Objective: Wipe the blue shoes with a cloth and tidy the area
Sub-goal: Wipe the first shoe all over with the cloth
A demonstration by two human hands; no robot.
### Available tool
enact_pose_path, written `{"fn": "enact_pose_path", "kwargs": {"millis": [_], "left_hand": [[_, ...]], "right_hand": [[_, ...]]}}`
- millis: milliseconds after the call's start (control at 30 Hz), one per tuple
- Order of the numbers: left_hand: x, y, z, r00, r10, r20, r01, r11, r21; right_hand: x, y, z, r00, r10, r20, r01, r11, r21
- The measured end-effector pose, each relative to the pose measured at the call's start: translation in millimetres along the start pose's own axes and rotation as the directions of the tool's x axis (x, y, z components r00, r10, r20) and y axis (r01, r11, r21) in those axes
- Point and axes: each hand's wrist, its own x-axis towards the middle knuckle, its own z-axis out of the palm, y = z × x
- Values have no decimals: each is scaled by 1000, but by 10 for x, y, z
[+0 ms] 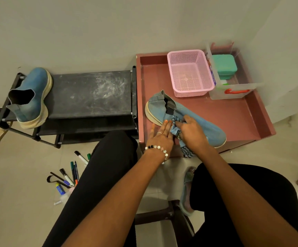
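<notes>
- Lying on its side in the pink tray, one blue shoe has its sole edge facing the person.
- The right hand clutches a bunched blue striped cloth against it.
- The left hand, fingers flat and extended, steadies the shoe.
- The second blue shoe stands on the black rack, well apart.

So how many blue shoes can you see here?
2. One blue shoe stands on the black shoe rack at left; the other blue shoe lies in the pink tray, under both hands. None seems hidden.
</notes>
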Motion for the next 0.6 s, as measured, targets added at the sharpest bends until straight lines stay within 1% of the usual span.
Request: {"fn": "enact_pose_path", "kwargs": {"millis": [100,167,233,333,400,433,533,600], "left_hand": [[-18,10,-4,998,-25,-52,26,1000,18],[1,-36,0,990,-65,-123,65,998,-2],[26,-125,-11,981,-79,-179,81,997,4],[44,-206,-23,986,-38,-165,45,998,34],[55,-208,-24,989,-17,-145,17,1000,1],[66,-208,-8,990,-10,-140,6,1000,-28],[101,-212,54,987,-5,-163,-6,998,-67],[108,-213,90,986,-8,-169,-6,996,-87]], "right_hand": [[-150,124,-50,997,16,73,-16,1000,-6],[-259,247,-95,990,39,137,-37,999,-19],[-318,319,-133,985,63,162,-58,998,-32],[-269,238,-123,988,42,146,-22,991,-135],[-179,133,-88,990,27,141,-7,990,-140],[-119,81,-76,992,22,121,-8,993,-115],[72,-60,-17,1000,21,-1,-21,1000,6],[142,-148,3,999,4,-38,-3,999,47]]}}
